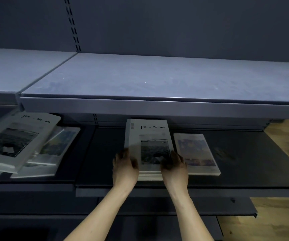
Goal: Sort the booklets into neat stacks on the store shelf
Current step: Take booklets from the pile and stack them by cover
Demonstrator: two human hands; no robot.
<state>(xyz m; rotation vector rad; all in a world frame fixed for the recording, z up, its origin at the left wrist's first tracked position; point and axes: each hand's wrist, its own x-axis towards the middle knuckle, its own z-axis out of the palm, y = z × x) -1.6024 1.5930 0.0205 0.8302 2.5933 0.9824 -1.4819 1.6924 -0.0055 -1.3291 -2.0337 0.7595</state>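
**White booklets in three groups on a dark shelf**

White-covered booklets with a dark photograph on the front lie on the dark lower metal shelf [244, 180], under a pale grey upper shelf [140, 77]. At far left sits one loose, skewed pile of booklets [18, 141]: its top copy is turned at an angle and carries lettering along its head, and at least two more copies, one with a coloured cover, stick out from beneath it to the right; the exact count there cannot be told.

Towards the middle stands one squared stack of white booklets [149, 136], several copies thick at its near edge, with the same lettering on top. The left hand [124, 166] grips its near left corner, fingers curled against the side. The right hand [174, 165] holds the near right corner, fingers bent over the cover's photograph. Both hands are blurred.

Just beside it on the right lies one lower stack of booklets with pale, purple-tinted covers [196, 152], apart from the hands. Wooden flooring [279, 223] shows at far right.
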